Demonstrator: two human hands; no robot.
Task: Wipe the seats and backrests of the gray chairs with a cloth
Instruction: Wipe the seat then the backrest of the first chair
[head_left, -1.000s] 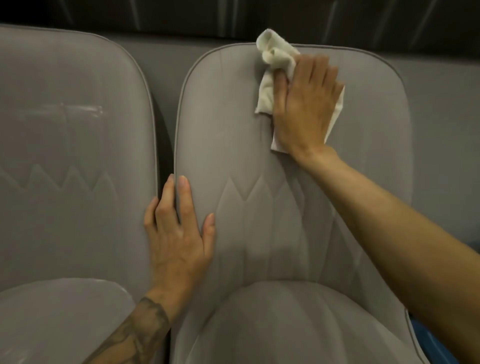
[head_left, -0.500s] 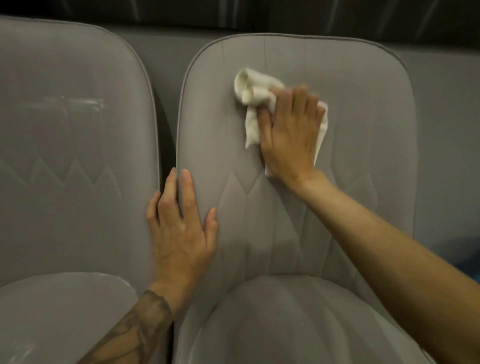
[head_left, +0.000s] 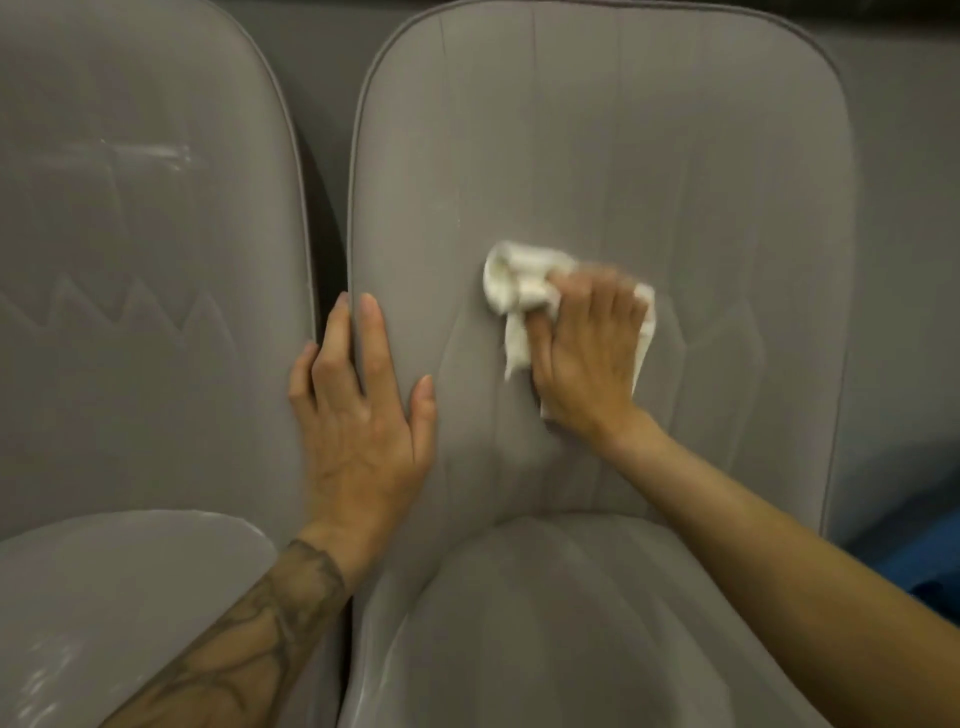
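Two gray padded chairs stand side by side. My right hand presses a crumpled white cloth flat against the middle of the right chair's backrest, fingers spread over it. My left hand rests with straight fingers on the left edge of that backrest, its fingertips at the gap between the chairs. Below both hands lies the right chair's seat. The left chair's backrest and seat fill the left side.
A narrow dark gap separates the two backrests. A gray wall runs behind the chairs. Something blue shows low at the right, past the right chair's edge.
My right hand has slid the cloth down from the top of the right backrest to its middle. My left hand has stayed on the backrest's left edge.
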